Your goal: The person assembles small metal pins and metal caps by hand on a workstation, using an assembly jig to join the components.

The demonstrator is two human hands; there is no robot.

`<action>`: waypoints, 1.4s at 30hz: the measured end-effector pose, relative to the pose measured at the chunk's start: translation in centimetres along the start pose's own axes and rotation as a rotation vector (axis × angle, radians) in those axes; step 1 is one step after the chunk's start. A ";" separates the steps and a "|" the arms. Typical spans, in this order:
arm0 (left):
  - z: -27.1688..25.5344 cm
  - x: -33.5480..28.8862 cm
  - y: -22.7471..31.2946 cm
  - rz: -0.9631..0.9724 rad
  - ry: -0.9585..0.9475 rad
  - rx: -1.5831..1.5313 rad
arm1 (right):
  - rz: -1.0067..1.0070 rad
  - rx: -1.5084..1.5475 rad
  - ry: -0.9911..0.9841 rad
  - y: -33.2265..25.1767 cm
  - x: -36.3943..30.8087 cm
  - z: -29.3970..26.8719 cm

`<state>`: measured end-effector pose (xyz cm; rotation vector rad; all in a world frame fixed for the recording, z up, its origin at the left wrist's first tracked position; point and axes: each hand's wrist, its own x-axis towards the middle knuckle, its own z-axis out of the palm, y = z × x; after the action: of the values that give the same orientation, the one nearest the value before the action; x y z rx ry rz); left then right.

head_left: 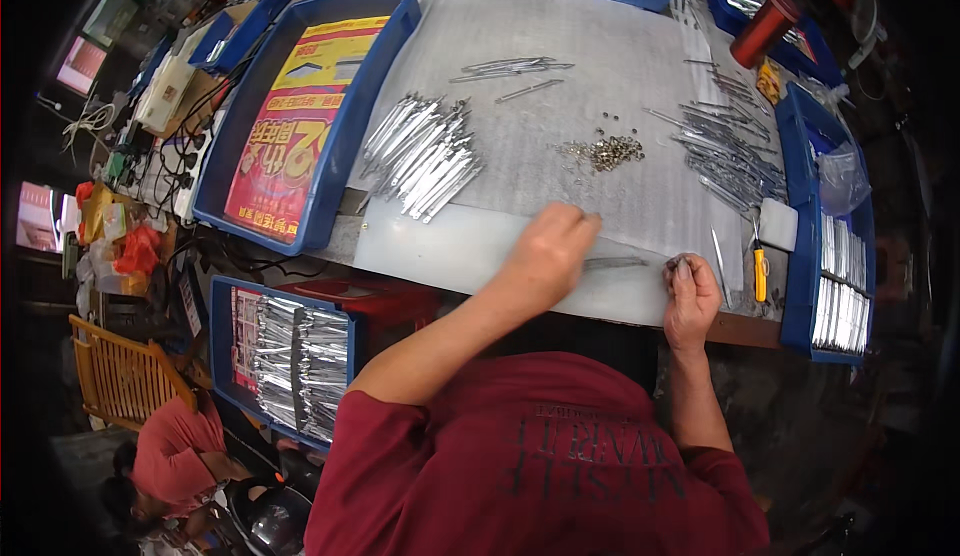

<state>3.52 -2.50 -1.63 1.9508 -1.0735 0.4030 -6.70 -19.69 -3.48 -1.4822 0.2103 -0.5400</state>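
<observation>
Over the near edge of a white board (440, 246), my left hand (548, 254) is closed with its fingers curled down; whatever it may hold is hidden. My right hand (692, 301), to its right, pinches a small dark thing between thumb and fingers, too small to name. Between the hands a thin grey metal strip (615, 262) lies near the board's edge. Beyond them sits a small heap of brass-coloured round metal parts (610, 151). A pile of shiny slim metal strips (425, 156) lies to the left, and darker strips (725, 151) are heaped at the right.
A blue tray (345, 146) lined with printed paper stands at left; a lower blue tray (352, 356) holds metal strips. At right are a yellow-handled tool (760, 274), a white block (777, 224), a blue bin (795, 286) and a red cylinder (766, 29). Another person (180, 456) sits lower left.
</observation>
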 end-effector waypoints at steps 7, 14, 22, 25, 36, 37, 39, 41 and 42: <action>-6.6 -1.6 -6.2 -0.206 0.109 0.317 | 0.027 -0.009 -0.036 0.0 0.2 -0.2; -7.6 -2.0 -7.4 -0.222 -0.037 0.573 | 0.019 -0.055 -0.048 0.0 0.3 0.0; -7.6 0.8 -7.9 -0.183 0.103 0.434 | 0.026 -0.090 -0.038 -0.3 0.3 0.1; -6.7 4.0 -8.8 -0.172 0.050 0.413 | 0.061 -0.113 -0.027 -0.5 0.3 0.2; -0.8 8.8 -14.3 -0.203 -0.199 0.647 | 0.047 -0.205 -0.045 -1.1 0.4 0.5; -0.9 8.8 -14.2 -0.190 -0.187 0.666 | 0.049 -0.222 -0.048 -1.0 0.4 0.3; -1.7 8.5 -13.1 -0.122 -0.133 0.652 | 0.028 -0.239 -0.053 -1.1 0.5 0.4; -2.2 8.0 -10.8 -0.045 -0.085 0.622 | 0.037 -0.233 -0.049 -0.9 0.5 0.3; -2.9 7.6 -9.3 -0.090 -0.096 0.567 | 0.037 -0.233 -0.042 -0.9 0.5 0.3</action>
<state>15.70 -1.74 -0.18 2.5279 -0.9961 0.6194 -6.32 -19.64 -2.51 -1.7107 0.2742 -0.4651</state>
